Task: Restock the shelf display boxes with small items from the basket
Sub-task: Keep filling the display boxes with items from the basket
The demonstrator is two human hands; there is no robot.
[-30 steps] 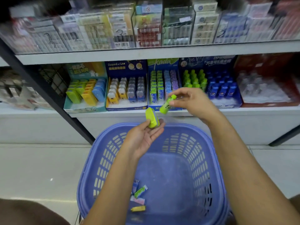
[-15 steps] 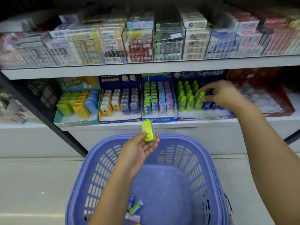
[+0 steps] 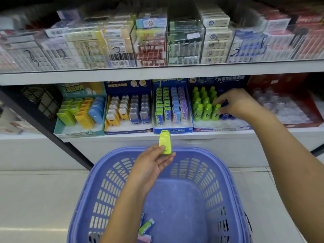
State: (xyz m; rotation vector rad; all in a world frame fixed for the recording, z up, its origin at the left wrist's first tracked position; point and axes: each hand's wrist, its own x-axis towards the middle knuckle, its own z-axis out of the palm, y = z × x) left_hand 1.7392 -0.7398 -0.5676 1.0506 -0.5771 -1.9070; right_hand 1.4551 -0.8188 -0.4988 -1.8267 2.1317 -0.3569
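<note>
My right hand (image 3: 235,104) reaches into the blue display box (image 3: 220,128) on the lower shelf and pinches a small green bottle (image 3: 216,112) standing at the front of the green rows. My left hand (image 3: 152,163) hovers over the far rim of the purple basket (image 3: 233,190) and holds a lime-green flat eraser case (image 3: 165,142) upright between thumb and fingers. A few small wrapped items (image 3: 146,226) lie on the basket floor, partly hidden by my left forearm.
Left of the bottle box stand a box of slim eraser packs (image 3: 171,109), a box of animal-shaped items (image 3: 128,111) and a teal box of green, yellow and blue cases (image 3: 80,114). A red box (image 3: 284,106) sits at the right. Clear bins fill the upper shelf (image 3: 157,72).
My right hand carried the green bottle from above the basket up into the blue box and set it among the green bottles. The left hand kept its lime case over the basket.
</note>
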